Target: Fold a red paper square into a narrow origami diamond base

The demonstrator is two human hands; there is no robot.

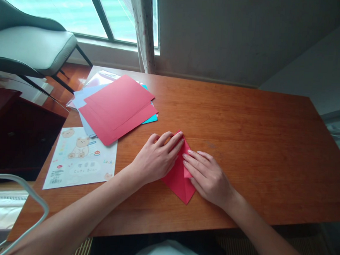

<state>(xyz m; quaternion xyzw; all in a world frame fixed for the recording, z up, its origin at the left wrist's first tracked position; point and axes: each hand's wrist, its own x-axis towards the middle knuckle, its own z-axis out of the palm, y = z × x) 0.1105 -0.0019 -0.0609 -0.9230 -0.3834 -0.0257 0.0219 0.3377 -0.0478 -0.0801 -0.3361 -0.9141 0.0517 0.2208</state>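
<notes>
A folded sheet of red paper [175, 181] lies flat on the table, narrowing to points at its far and near ends. A vertical crease and a small folded flap show along its middle. My left hand [160, 156] holds the paper from the left, fingers bent over its far tip; the thumb is hidden. On the right side, my right hand [210, 177] rests with straight fingers lying flat, their tips on the flap. Both hands cover part of the paper.
Red sheets [119, 108] lie atop blue and lilac paper at the back left. In front is a white bear-printed sheet [83, 156]. The wooden table [258, 149] reaches right. A white cable [41, 200] curves at lower left; a chair [32, 48] stands by the window.
</notes>
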